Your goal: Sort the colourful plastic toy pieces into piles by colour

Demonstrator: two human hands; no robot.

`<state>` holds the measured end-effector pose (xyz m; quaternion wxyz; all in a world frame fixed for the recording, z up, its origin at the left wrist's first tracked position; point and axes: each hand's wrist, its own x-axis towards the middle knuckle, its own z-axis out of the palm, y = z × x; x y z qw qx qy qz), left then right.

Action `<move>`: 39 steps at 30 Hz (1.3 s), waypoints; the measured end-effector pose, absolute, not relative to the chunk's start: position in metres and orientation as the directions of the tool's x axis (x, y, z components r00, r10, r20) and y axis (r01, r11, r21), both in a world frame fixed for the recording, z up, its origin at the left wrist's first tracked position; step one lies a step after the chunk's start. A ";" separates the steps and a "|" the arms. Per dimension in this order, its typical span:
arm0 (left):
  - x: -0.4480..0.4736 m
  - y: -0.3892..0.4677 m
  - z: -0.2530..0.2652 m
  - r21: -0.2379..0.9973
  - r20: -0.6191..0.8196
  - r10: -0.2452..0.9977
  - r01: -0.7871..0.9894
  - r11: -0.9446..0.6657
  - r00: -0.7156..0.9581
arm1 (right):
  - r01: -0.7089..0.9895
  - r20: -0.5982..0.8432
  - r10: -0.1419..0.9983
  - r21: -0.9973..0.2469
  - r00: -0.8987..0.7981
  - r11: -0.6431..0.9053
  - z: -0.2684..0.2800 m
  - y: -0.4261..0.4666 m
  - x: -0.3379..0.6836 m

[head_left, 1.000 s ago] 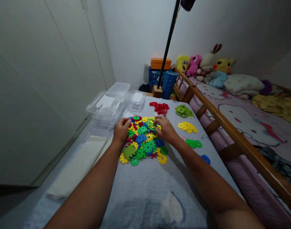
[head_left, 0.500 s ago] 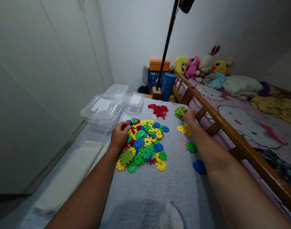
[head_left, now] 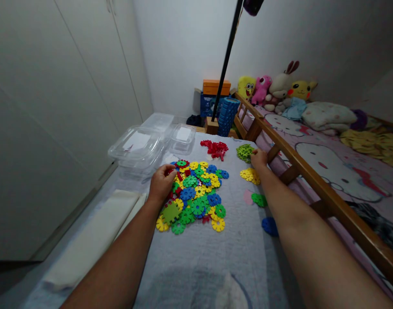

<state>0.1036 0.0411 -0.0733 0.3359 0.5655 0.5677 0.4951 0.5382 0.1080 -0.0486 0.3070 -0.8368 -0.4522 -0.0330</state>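
A mixed pile of plastic notched discs (head_left: 198,207) in yellow, green and blue lies on the cloth-covered table, with red pieces and an olive-green square (head_left: 171,212) among them. At its upper left edge, my left hand (head_left: 160,182) rests with curled fingers beside some red pieces; what the fingertips hold, if anything, is hidden. My right hand (head_left: 259,159) is at the right edge of a lime-green heap of small pieces (head_left: 244,152), fingers bent together, their tips partly hidden. Below that heap are yellow discs (head_left: 249,175), green discs (head_left: 258,199) and blue discs (head_left: 269,226).
Red pieces (head_left: 215,149) form a separate heap at the back. Clear plastic boxes (head_left: 136,148) stand at the back left, with folded white cloth (head_left: 96,236) nearer. A wooden bed rail (head_left: 289,159) runs along the right. A black pole (head_left: 226,60) rises behind the table.
My right hand has shifted slightly to the right, from over the lime-green heap's edge to beside it. My left hand stays at the mixed pile.
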 end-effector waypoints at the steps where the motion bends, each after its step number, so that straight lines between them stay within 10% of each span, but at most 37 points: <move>1: 0.104 0.041 -0.073 0.944 0.179 0.975 0.304 -0.132 -0.133 | 0.775 0.336 0.736 -0.493 0.588 -0.395 -0.049 0.106 0.540; 16: 0.106 0.034 -0.060 0.989 0.131 0.976 0.097 -0.116 -0.174 | 0.829 0.431 0.846 -0.559 0.312 -0.021 -0.024 0.058 0.467; 21: 0.104 0.037 -0.064 0.994 0.105 0.977 0.015 -0.104 -0.187 | 0.764 0.305 0.933 -0.550 -0.193 0.338 -0.006 0.024 0.384; 25: 0.100 0.045 -0.070 0.992 0.075 0.975 -0.087 -0.095 -0.209 | 0.666 0.211 0.793 -0.446 -0.571 0.598 -0.003 -0.016 0.318; 39: 0.101 0.042 -0.056 0.983 -0.008 0.972 -0.181 -0.035 -0.234 | 0.689 0.091 0.728 -0.264 -0.679 0.675 -0.015 -0.059 0.257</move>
